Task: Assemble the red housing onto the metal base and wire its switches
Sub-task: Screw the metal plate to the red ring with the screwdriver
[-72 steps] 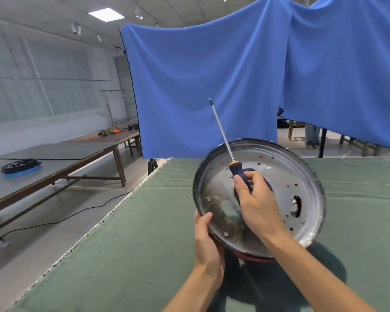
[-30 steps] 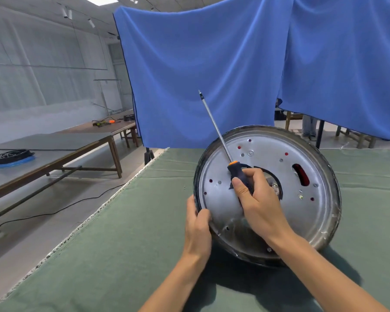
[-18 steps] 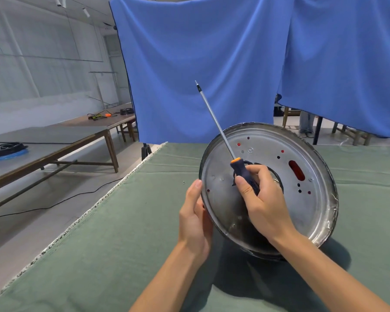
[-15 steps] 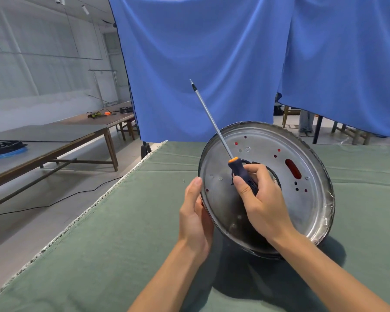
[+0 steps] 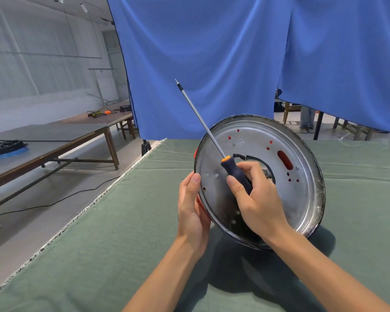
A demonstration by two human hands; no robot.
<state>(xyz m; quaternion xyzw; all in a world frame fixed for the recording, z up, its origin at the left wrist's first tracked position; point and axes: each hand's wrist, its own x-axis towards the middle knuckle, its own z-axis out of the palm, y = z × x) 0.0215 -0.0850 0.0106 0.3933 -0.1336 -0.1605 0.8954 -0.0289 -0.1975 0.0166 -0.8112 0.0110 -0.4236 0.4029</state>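
This looked like a workshop hall: a long counter (image 5: 99, 233) under green felt filled the lower frame, bare wooden benches (image 5: 54, 140) ran along the left carrying cables (image 5: 97, 113) and a black ring part (image 5: 6, 146), and blue cloth screens (image 5: 212, 64) hung across the top.

Metal base (image 5: 302, 190) now more upright
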